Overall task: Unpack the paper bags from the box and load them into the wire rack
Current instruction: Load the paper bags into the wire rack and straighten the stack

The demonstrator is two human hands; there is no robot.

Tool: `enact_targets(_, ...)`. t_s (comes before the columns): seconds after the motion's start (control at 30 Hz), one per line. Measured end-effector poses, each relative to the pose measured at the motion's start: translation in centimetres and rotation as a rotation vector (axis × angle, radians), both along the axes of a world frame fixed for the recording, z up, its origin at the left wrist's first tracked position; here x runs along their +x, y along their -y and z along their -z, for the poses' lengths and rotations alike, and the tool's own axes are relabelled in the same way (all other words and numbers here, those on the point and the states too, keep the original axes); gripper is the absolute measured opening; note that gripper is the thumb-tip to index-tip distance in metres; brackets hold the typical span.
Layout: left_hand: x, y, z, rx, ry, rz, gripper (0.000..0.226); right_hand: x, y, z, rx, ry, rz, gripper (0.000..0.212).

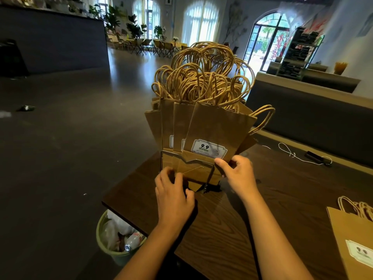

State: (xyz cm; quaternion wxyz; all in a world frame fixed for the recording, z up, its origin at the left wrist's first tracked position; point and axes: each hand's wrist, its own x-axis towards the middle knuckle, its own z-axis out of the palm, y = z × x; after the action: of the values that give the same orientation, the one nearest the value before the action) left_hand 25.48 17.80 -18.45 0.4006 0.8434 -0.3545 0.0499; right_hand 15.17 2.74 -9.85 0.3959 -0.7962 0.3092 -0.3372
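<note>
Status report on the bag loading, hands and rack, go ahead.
Left hand and right hand grip the bag bottoms at the wire rack. Paper bags upright, fanned. Spare bags lie right. Nothing blocking.

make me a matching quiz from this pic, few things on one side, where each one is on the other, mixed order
Things:
1. rack
2. bin
3. white cord
4. lone bag

Places:
A. lying flat at the table's near right edge
B. on the floor below the table's left corner
C. on the table, far right, beside a small dark thing
D. on the table's left end, packed with upright bags

Pairs: 1-D, 2-B, 3-C, 4-A
</note>
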Motion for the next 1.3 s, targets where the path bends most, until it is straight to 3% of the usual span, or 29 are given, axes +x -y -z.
enact_targets(0.13, -0.3, 0.1, -0.1, -0.039, -0.047, -0.013, 0.036, 0.1, 0.2, 0.5, 0.116, 0.089, 0.059, 0.017)
enact_targets(0.33, -0.4, 0.2, -0.2, -0.066, -0.076, -0.014, 0.044, 0.4, -0.1, 1.6, 0.155, 0.069, 0.063, 0.027)
enact_targets(0.87, -0.3, 0.0, -0.3, -0.089, -0.087, -0.029, 0.052, 0.5, -0.8, 2.7, 0.267, 0.026, -0.015, 0.009)
enact_targets(1.03, -0.4, 0.0, -0.1, -0.083, -0.069, -0.038, 0.055, 0.1, -1.5, 2.8, 0.232, 0.237, 0.061, 0.011)
enact_targets(1.13, -0.3, -0.1, 0.2, -0.078, -0.070, -0.052, 0.051, 0.3, -1.5, 3.3, 0.226, 0.185, 0.085, 0.023)
enact_targets(1.3, -0.2, 0.1, 0.3, -0.071, -0.079, -0.065, 0.048, 0.3, -1.6, 3.3, 0.268, 0.095, 0.048, 0.023)
